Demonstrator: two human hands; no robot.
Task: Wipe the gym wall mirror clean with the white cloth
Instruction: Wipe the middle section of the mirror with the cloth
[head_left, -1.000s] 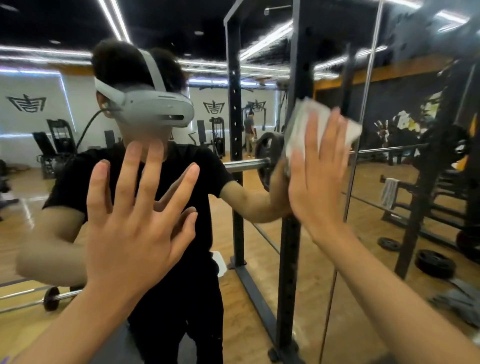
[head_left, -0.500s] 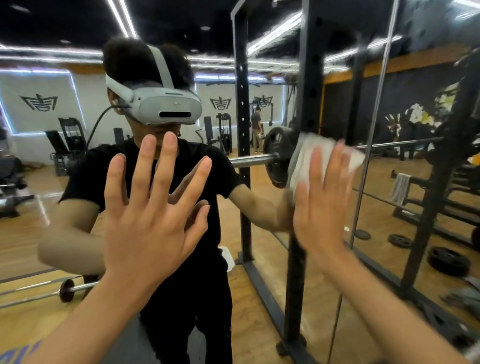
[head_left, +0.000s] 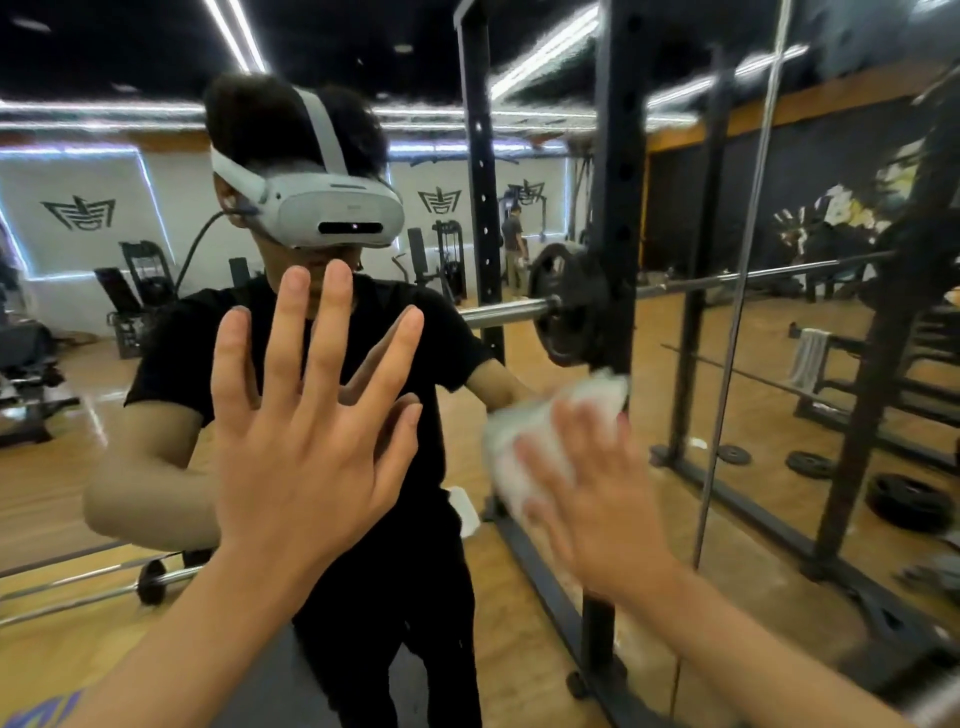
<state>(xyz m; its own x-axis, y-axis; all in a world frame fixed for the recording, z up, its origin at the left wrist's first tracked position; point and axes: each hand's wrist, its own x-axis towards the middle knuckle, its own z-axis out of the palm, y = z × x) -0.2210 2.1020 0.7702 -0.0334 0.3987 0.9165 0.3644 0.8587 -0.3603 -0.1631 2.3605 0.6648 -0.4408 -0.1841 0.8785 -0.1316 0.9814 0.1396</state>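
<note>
Wipe stroke is heading down: the cloth is now right of centre, low in the frame

My right hand (head_left: 597, 499) has dragged the white cloth (head_left: 524, 441) down the mirror (head_left: 78, 467) from up by the barbell reflection. It's all motion blur, so I'd say it's mid-stroke with plenty of glass still to do. The grip there is flat, fingers straight, pressing the cloth on the glass rather than clutching it. My left hand (head_left: 306, 447) hasn't budged: centre-left, grip wide, fingers fanned, holding nothing, palm looks planted on the glass. Count: two hands, one cloth, and one vertical seam (head_left: 737, 322) splitting the mirror into two panels in view.
</note>
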